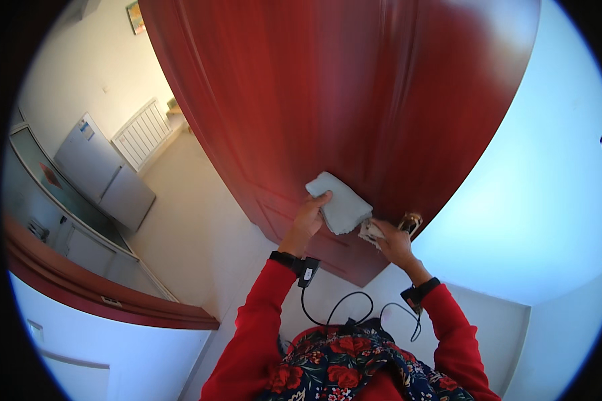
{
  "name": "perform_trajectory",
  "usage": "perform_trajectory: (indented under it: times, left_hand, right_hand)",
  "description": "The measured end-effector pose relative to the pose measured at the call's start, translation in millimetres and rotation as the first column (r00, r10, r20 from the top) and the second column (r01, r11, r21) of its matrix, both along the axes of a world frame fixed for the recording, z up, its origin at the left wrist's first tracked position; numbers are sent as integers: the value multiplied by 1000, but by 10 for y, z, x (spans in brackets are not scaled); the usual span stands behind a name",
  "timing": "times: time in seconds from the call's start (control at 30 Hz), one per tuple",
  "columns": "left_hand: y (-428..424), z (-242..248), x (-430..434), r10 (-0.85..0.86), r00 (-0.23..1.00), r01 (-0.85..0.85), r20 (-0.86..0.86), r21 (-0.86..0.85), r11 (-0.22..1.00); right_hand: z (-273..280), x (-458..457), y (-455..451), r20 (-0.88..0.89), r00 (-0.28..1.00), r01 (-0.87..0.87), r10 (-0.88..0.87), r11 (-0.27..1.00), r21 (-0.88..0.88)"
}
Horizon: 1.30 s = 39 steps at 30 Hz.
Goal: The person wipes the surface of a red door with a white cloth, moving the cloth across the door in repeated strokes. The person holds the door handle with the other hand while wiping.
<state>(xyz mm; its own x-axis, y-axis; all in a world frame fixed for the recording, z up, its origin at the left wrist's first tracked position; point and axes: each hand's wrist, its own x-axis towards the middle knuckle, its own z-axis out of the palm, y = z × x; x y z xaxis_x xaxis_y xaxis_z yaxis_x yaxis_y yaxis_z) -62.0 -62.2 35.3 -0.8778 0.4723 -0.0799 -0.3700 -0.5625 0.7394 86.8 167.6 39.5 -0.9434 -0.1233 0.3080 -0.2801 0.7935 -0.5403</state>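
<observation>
My left hand [311,214] grips a folded light grey cloth [342,203], thumb on top, in front of a reddish-brown panelled door [301,110]. To its right, my right hand [392,239] is closed around a crumpled whitish cloth [370,231] with darker patches. The two cloths meet or overlap at the grey one's lower right corner. Just beyond my right hand is the brass-coloured door handle [410,222], partly hidden behind my fingers. Whether either cloth touches the door I cannot tell.
The door stands open beside its red wooden frame [130,308]. Through the doorway are a grey refrigerator [105,173], a white radiator [143,134] and a glass sliding door [75,185]. A pale wall [521,200] rises on the right. Black cables [338,306] hang from my wrist straps.
</observation>
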Motion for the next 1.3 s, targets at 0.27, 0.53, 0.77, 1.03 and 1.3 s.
perform_trajectory:
  times: [0.27,0.53,0.77,1.03,1.3]
  left_hand:
    - [-192,1612,-248,189,949,-137,-254,209,968]
    - [-199,2948,-13,474,701,-271,-533,416,868]
    - [-86,3590,113,590,365,-476,-720,400,783]
    - [317,4025,70,519,26,-670,-854,371,644]
    - [853,4784,-127,310,-406,-599,-860,507,620]
  right_hand:
    - [32,11,-16,43,997,62,-62,998,5]
    - [10,26,-27,-10,997,76,-76,997,-13]
    - [-11,37,-12,-82,995,59,-60,998,-16]
    - [39,57,-14,-50,998,45,-49,997,-65]
    - [-30,3,11,-24,1000,16,-17,999,-52]
